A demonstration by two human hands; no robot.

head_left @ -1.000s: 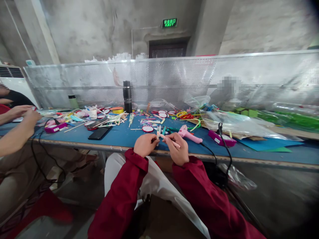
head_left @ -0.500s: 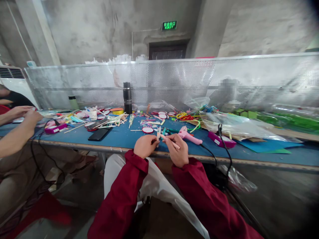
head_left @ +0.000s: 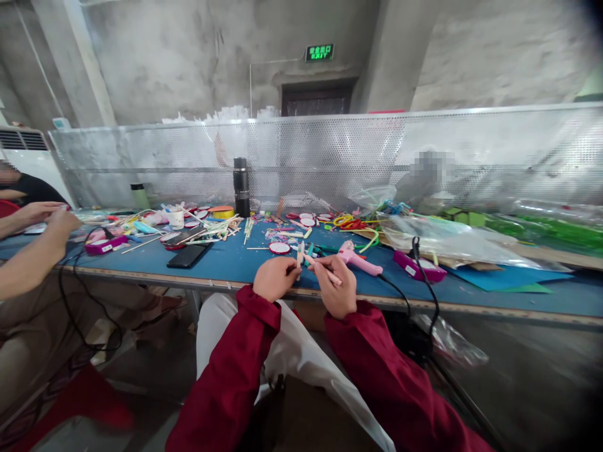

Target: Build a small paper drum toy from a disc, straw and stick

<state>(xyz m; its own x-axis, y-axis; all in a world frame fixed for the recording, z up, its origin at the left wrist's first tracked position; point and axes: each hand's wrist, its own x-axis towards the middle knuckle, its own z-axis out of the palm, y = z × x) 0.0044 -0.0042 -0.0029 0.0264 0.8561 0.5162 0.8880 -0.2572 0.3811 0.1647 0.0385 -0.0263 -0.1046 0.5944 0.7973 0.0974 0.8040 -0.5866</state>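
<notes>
My left hand (head_left: 274,277) is closed in a pinch on a thin craft stick that points up from its fingers at the front edge of the blue table (head_left: 235,260). My right hand (head_left: 338,285) is closed on a second pale pink craft stick (head_left: 325,270) that lies slanted across its fingers. The two hands sit close together, the sticks meeting between them. Both arms wear dark red sleeves. A pink glue gun (head_left: 358,257) lies just behind my right hand.
A black phone (head_left: 189,254), a tall black flask (head_left: 240,186), scattered sticks, round discs and clear plastic bags (head_left: 438,233) cover the table. Two purple boxes with black cables (head_left: 419,267) lie on it. Another person's hands (head_left: 44,220) work at the left. A perforated metal screen backs the table.
Both hands keep their hold on the sticks with barely any shift. The view has tilted slightly, so everything sits a little lower in the picture.
</notes>
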